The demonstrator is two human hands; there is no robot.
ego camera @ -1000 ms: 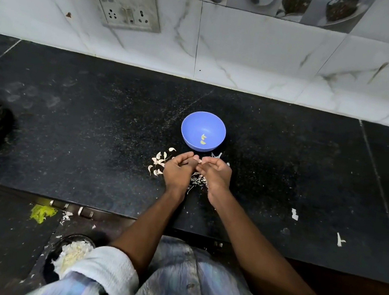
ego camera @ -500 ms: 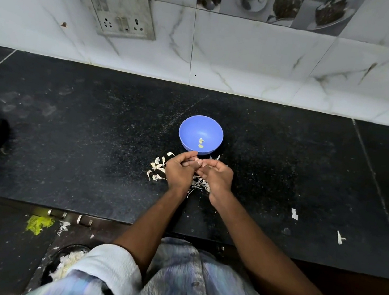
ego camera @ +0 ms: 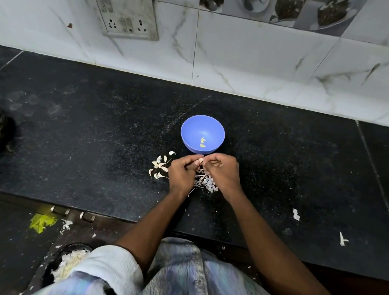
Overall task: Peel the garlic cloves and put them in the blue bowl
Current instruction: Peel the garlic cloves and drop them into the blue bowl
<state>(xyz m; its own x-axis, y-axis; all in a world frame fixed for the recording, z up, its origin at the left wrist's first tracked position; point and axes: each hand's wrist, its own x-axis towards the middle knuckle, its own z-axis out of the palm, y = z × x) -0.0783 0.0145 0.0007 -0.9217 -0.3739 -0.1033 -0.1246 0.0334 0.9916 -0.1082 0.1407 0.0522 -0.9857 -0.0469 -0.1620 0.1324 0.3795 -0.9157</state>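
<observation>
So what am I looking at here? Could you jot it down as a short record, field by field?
Setting: black stone counter below a white tiled wall
Left hand: pinches a garlic clove
Right hand: pinches the same clove from the other side
Blue bowl: just beyond the hands, two peeled cloves inside
Unpeeled cloves: small pile left of the left hand
Skins: scattered under and between the hands
Stage: peeling under way

A home kitchen — black stone counter [ego camera: 91, 133], marble-look wall tiles [ego camera: 261, 62], grimy socket plate [ego camera: 123, 11].
</observation>
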